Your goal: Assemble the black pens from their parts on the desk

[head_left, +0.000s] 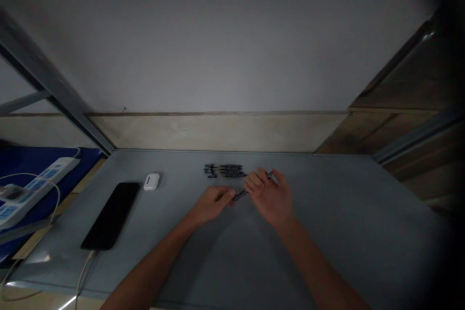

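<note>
A dark, slim pen slants between my two hands above the grey table. My left hand pinches its lower left end with thumb and fingers. Around the upper right part my right hand is closed, the pen's tip showing past the fingers near the thumb. Just beyond the hands, several similar dark pens lie side by side on the table, a few with yellowish marks. Their right ends come close to the right hand's fingertips. Fine details of the held pen are too dim to make out.
The grey table meets a pale wall at the back. At the left lie a black phone with a cable and a white earbud case. Past the left edge sits a white power strip. Metal posts rise at both sides.
</note>
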Available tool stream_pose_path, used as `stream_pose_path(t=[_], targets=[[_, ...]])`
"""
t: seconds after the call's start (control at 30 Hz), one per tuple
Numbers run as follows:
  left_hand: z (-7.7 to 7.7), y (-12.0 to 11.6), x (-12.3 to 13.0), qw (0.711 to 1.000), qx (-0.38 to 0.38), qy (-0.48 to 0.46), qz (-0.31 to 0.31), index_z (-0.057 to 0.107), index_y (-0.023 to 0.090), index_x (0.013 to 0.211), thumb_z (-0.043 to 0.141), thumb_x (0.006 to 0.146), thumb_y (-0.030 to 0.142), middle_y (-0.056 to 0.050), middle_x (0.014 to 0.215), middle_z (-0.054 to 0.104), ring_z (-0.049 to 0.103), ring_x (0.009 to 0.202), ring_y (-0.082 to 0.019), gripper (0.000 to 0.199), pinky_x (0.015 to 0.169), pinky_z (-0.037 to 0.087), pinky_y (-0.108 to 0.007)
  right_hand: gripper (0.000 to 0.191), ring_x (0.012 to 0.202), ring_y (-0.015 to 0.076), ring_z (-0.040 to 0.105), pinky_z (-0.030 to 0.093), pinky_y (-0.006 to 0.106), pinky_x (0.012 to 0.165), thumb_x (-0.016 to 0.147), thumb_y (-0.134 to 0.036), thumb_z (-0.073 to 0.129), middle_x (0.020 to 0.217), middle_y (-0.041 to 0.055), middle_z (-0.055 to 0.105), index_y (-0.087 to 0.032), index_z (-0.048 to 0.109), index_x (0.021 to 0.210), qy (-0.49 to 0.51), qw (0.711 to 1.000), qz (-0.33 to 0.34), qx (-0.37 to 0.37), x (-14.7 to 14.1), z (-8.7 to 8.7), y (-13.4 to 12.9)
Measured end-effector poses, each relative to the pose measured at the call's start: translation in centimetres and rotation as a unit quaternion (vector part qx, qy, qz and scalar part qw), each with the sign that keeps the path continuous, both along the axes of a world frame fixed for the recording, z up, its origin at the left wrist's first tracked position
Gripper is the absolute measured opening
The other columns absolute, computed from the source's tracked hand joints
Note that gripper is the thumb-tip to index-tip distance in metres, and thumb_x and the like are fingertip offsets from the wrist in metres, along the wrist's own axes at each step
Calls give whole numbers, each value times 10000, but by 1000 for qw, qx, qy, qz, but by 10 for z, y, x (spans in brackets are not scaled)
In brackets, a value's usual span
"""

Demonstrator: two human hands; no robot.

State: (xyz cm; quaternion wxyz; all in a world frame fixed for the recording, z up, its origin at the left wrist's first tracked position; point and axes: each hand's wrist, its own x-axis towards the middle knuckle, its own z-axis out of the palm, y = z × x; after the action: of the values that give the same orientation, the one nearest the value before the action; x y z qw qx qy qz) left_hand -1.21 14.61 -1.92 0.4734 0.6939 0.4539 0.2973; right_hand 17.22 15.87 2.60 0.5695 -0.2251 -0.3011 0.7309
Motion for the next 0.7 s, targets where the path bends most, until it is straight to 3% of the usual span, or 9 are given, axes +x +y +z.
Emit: stream_pose_path(t=[0.07,0.13,0.27,0.4,0.7], targets=[[4,-3,0,999,-1,4,-54,682,128,795,413,937,535,-27,711,654,559,643,-136,507,625,391,-230,416,498,174,317,333,360,531,890,-546,469,545,-15,304,-280,478,571,-22,1000,-1,1,-5,-3,1],[5,-4,1,997,-16,-12,-69,671,127,813,423,943,483,-26,720,657,568,665,-137,454,646,399,-227,403,497,170,354,371,364,552,900,-570,472,554,-13,349,-287,544,621,-50,999,-6,3,-9,-5,2],[0,-1,0,1000,-10,0,-14,648,127,782,474,924,442,-6,664,601,492,601,-116,387,588,355,-222,323,694,195,543,465,376,725,885,-564,543,714,32,557,-297,667,750,-151,986,-59,36,-8,-12,5],[-3,2,-2,1000,-11,-23,8,640,121,802,499,915,447,-12,688,599,499,616,-117,373,585,359,-221,330,811,204,594,494,372,802,872,-566,568,815,48,648,-293,718,765,-234,966,-91,65,0,-15,8],[1,-3,-2,989,-43,-51,-129,692,113,870,459,942,462,-58,814,706,637,775,-166,426,746,460,-242,384,798,200,646,510,345,765,899,-570,519,831,62,711,-268,752,851,-212,974,-40,75,0,-17,4]])
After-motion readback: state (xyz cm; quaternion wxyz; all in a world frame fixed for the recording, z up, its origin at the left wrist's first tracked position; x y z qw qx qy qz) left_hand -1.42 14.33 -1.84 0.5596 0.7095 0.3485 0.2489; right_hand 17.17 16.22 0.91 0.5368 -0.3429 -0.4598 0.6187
